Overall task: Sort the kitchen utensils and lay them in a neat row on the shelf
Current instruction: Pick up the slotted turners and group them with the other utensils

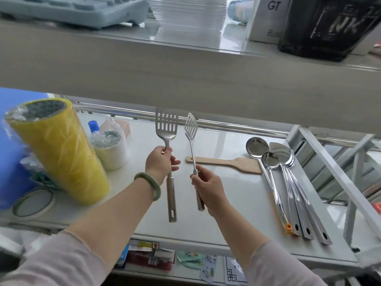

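Note:
My left hand grips the neck of a large slotted steel turner, held upright above the white shelf. Just to its right, my right hand holds a smaller slotted steel turner by its handle, blade up and turned partly edge-on. Behind both hands a wooden spatula lies flat across the shelf. At the right, several steel ladles and spoons lie side by side, handles toward me; one has an orange handle tip.
A tall yellow roll wrapped in plastic stands at the left, with a smaller white roll, a blue-capped bottle and a tape ring near it. An upper shelf overhangs closely. A white frame post bounds the right end.

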`<state>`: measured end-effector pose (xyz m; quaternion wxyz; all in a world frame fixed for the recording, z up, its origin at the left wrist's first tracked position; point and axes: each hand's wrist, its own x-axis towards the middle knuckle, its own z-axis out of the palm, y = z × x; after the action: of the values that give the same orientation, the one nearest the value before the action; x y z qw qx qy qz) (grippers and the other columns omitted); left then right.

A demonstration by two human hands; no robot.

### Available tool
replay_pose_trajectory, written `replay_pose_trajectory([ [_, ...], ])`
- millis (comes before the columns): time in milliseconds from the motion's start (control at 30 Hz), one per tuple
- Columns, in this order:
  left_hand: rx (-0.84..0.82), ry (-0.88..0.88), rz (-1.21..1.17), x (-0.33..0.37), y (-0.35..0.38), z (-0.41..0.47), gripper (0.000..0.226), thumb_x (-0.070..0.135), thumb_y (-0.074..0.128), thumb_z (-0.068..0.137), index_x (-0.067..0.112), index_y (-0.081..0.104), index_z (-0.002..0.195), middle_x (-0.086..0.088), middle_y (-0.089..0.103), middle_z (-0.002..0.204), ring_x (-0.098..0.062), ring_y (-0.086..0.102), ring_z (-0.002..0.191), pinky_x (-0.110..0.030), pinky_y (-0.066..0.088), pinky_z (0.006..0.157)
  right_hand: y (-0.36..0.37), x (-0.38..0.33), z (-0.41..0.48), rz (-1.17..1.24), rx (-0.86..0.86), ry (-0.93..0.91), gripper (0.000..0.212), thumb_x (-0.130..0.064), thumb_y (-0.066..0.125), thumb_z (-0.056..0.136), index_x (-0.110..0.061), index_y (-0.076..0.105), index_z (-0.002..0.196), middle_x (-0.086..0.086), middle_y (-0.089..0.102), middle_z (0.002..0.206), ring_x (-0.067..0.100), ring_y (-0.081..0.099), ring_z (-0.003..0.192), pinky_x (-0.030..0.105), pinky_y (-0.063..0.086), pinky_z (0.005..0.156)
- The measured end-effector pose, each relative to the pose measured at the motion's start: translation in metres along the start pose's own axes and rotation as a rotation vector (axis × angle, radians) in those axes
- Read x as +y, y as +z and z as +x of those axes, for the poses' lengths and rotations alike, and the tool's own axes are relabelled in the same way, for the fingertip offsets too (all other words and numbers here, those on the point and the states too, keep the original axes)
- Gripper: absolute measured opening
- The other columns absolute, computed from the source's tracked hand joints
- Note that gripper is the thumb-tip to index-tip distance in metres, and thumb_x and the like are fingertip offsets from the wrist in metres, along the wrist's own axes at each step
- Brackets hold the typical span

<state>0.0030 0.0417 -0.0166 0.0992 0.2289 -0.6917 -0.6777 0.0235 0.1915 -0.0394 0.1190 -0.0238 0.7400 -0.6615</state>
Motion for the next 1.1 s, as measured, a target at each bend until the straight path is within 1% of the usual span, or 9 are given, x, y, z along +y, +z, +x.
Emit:
replay_pose_trajectory([
  [200, -0.023, -0.177, -0.024, -0.018, 0.033, -0.015, 0.02, 0.019, 0.043, 0.098, 0.002, 0.054, 0.098, -0.013, 0.066, 0.084, -0.025, 0.067, 0.068, -0.039, 0.059, 0.065, -0.002, 0.002, -0.016, -0.182, -0.058, -0.094, 0.033, -0.01, 0.055, 0.079, -0.026, 0.067, 0.106, -0.001, 0.067, 0.074, 0.009, 0.053, 0.062, 0.028, 0.051, 0.066],
  [300, -0.068, -0.229, -0.038, -0.026, 0.048, -0.017, 0.026, 0.023, 0.039, 0.099, 0.002, 0.054, 0.097, -0.011, 0.069, 0.084, -0.028, 0.066, 0.072, -0.044, 0.059, 0.075, -0.009, 0.007, -0.02, -0.345, -0.047, -0.133, 0.03, -0.012, 0.056, 0.078, -0.024, 0.067, 0.103, 0.015, 0.067, 0.083, 0.021, 0.056, 0.066, 0.042, 0.053, 0.075],
  [367, -0.118, -0.269, -0.084, -0.029, 0.057, -0.02, 0.026, 0.024, 0.039, 0.099, 0.002, 0.052, 0.098, -0.01, 0.067, 0.083, -0.027, 0.064, 0.068, -0.041, 0.057, 0.066, -0.017, 0.009, -0.021, -0.389, -0.053, -0.115, 0.032, -0.01, 0.054, 0.081, -0.022, 0.064, 0.109, 0.016, 0.066, 0.09, 0.03, 0.062, 0.077, 0.045, 0.056, 0.077],
  [467, -0.179, -0.291, -0.111, -0.031, 0.072, -0.025, 0.028, 0.02, 0.042, 0.099, -0.005, 0.053, 0.105, -0.01, 0.065, 0.085, -0.026, 0.063, 0.071, -0.038, 0.055, 0.064, -0.032, 0.008, -0.023, -0.249, -0.11, 0.079, 0.046, -0.012, 0.051, 0.086, -0.027, 0.049, 0.129, 0.009, 0.067, 0.098, 0.024, 0.068, 0.074, 0.033, 0.059, 0.064],
  [600, -0.34, -0.203, 0.016, -0.026, 0.092, -0.03, 0.034, 0.021, 0.038, 0.1, -0.006, 0.055, 0.111, -0.012, 0.068, 0.091, -0.026, 0.065, 0.081, -0.037, 0.056, 0.077, -0.054, 0.014, -0.027, -0.343, -0.048, 0.074, 0.055, -0.019, 0.06, 0.084, -0.032, 0.042, 0.134, -0.009, 0.059, 0.073, 0.01, 0.055, 0.056, 0.032, 0.053, 0.061],
  [700, -0.35, 0.129, 0.496, -0.025, 0.099, -0.02, 0.034, 0.023, 0.036, 0.099, 0.007, 0.055, 0.122, -0.011, 0.063, 0.118, -0.026, 0.059, 0.108, -0.039, 0.045, 0.096, -0.075, 0.017, -0.029, -0.378, 0.047, 0.065, 0.059, -0.018, 0.056, 0.085, -0.034, 0.037, 0.138, -0.013, 0.054, 0.07, 0.012, 0.051, 0.055, 0.034, 0.052, 0.052],
  [800, -0.264, 0.41, 0.979, -0.033, 0.096, 0.005, 0.042, 0.019, 0.038, 0.097, 0.015, 0.039, 0.138, -0.008, 0.033, 0.149, -0.026, 0.028, 0.138, -0.037, 0.022, 0.115, -0.102, 0.017, -0.033, -0.392, 0.144, 0.127, 0.062, -0.015, 0.051, 0.085, -0.033, 0.032, 0.141, -0.008, 0.053, 0.071, 0.016, 0.049, 0.054, 0.024, 0.04, 0.036],
  [933, -0.384, 0.411, 1.417, -0.043, 0.092, 0.033, 0.054, 0.021, 0.031, 0.098, 0.022, 0.012, 0.149, -0.003, 0.003, 0.16, -0.024, 0.004, 0.147, -0.041, 0.01, 0.12, -0.131, 0.021, -0.038, -0.432, 0.263, 0.165, 0.063, -0.009, 0.048, 0.083, -0.031, 0.034, 0.141, -0.007, 0.053, 0.07, 0.013, 0.047, 0.053, 0.017, 0.039, 0.037],
  [1100, -0.496, 0.297, 1.56, -0.042, 0.087, 0.045, 0.053, 0.026, 0.03, 0.098, 0.026, 0.013, 0.149, 0.0, 0.018, 0.157, -0.023, 0.021, 0.143, -0.049, 0.014, 0.116, -0.145, 0.019, -0.033, -0.486, 0.308, 0.186, 0.063, -0.006, 0.046, 0.082, -0.028, 0.035, 0.14, -0.006, 0.054, 0.068, 0.015, 0.048, 0.051, 0.023, 0.041, 0.043],
])
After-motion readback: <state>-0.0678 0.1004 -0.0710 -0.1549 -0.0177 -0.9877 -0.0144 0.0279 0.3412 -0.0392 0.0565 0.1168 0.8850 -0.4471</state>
